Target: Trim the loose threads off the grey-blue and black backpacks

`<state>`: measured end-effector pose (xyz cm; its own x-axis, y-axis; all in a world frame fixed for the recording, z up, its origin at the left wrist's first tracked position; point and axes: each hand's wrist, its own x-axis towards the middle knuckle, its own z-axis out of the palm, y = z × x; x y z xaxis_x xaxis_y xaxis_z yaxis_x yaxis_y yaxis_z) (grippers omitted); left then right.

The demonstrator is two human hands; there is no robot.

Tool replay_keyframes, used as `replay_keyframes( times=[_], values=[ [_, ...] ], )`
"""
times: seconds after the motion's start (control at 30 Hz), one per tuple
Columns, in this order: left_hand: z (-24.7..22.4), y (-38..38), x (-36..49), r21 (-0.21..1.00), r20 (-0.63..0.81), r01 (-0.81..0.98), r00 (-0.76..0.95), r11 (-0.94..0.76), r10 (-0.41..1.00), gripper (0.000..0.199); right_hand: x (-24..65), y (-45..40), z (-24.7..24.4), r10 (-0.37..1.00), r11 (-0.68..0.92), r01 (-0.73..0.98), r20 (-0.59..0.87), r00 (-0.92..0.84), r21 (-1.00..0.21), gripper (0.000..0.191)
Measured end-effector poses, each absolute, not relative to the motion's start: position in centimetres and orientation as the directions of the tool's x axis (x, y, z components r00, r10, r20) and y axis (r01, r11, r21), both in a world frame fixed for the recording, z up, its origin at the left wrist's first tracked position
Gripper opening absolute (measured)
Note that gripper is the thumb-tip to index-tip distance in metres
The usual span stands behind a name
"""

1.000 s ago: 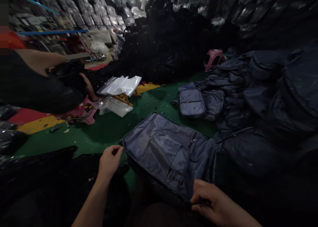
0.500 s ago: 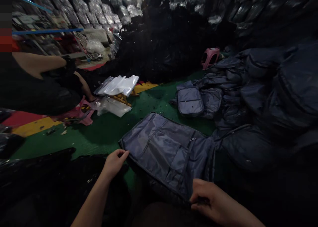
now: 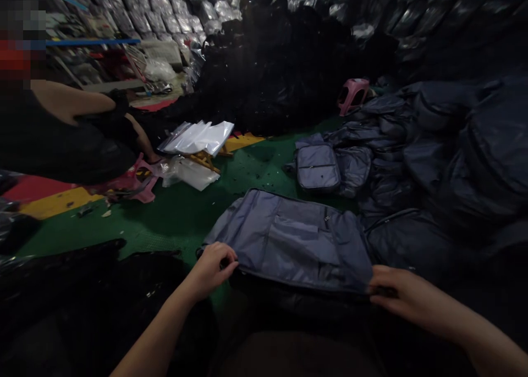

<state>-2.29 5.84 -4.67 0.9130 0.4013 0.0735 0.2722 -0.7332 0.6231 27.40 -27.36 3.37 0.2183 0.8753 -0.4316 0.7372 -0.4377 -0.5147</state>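
Observation:
A dark blue-grey fabric bag point(image 3: 289, 239) lies opened out in front of me, its lining, inner pockets and a small zip pull showing. My left hand point(image 3: 216, 264) pinches its near left edge between thumb and fingers. At the near right corner, my right hand point(image 3: 390, 289) is closed on the bag's edge. The near edge looks stretched fairly straight between both hands. The underside of the bag is hidden in shadow.
Similar bags point(image 3: 317, 168) pile up at the right. Black plastic point(image 3: 61, 294) lies at the near left. Another person point(image 3: 61, 129) sits at the left by clear plastic bags point(image 3: 198, 138) on a small stand. A pink stool point(image 3: 353, 95) stands farther back on the green floor point(image 3: 177, 217).
My right hand has moved right and away from me with the bag's corner, turning and spreading the bag. My left hand has shifted slightly right, still at the edge.

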Motion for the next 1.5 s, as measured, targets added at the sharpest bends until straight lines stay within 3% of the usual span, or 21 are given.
replay_keyframes(
  times=[0.13,0.3,0.37,0.57,0.87,1.03,1.13,1.27,1.37,1.5],
  values=[
    [-5.8,5.4,-1.8,0.723,-0.01,0.296,0.908,-0.625,0.419,0.012,26.1,-25.1,3.7,0.854,-0.509,0.733,-0.373,0.364,-0.451,0.02],
    [-6.7,5.9,-2.0,0.836,-0.065,0.298,0.887,-0.46,0.456,0.015,18.5,-17.1,3.2,0.903,-0.424,0.689,-0.216,0.371,-0.588,0.032],
    [-6.9,6.0,-2.1,0.854,-0.065,0.288,0.886,-0.433,0.46,0.015,15.8,-13.8,2.0,0.932,-0.36,0.708,-0.193,0.307,-0.607,0.028],
    [-7.4,5.2,-2.5,0.861,-0.033,0.284,0.859,-0.423,0.51,0.013,12.4,-8.3,-2.1,0.961,-0.273,0.849,-0.159,0.224,-0.452,0.019],
    [-7.9,4.3,-2.5,0.877,0.012,0.264,0.824,-0.402,0.567,0.017,11.0,-6.8,-4.5,0.983,-0.185,0.885,-0.102,0.156,-0.427,0.007],
    [-8.3,4.1,-2.8,0.879,-0.005,0.315,0.757,-0.357,0.654,0.018,15.1,-8.9,-3.9,0.952,-0.285,0.824,-0.045,0.302,-0.49,0.015],
    [-8.8,4.2,-2.8,0.881,-0.026,0.345,0.718,-0.324,0.695,0.02,21.1,-12.5,-2.1,0.896,-0.405,0.837,0.024,0.444,-0.369,0.028],
    [-9.2,4.2,-2.2,0.87,-0.057,0.393,0.682,-0.299,0.729,0.023,29.0,-18.5,-0.2,0.869,-0.494,0.836,-0.103,0.484,-0.24,0.035],
    [-9.3,4.1,-1.4,0.85,-0.077,0.442,0.641,-0.285,0.764,0.025,32.2,-21.6,-0.5,0.896,-0.444,0.845,-0.165,0.412,-0.298,0.028],
    [-9.4,4.8,-0.6,0.832,-0.128,0.508,0.565,-0.221,0.815,0.025,32.9,-22.7,-1.7,0.914,-0.386,0.785,-0.082,0.398,-0.485,0.019]
  ],
)
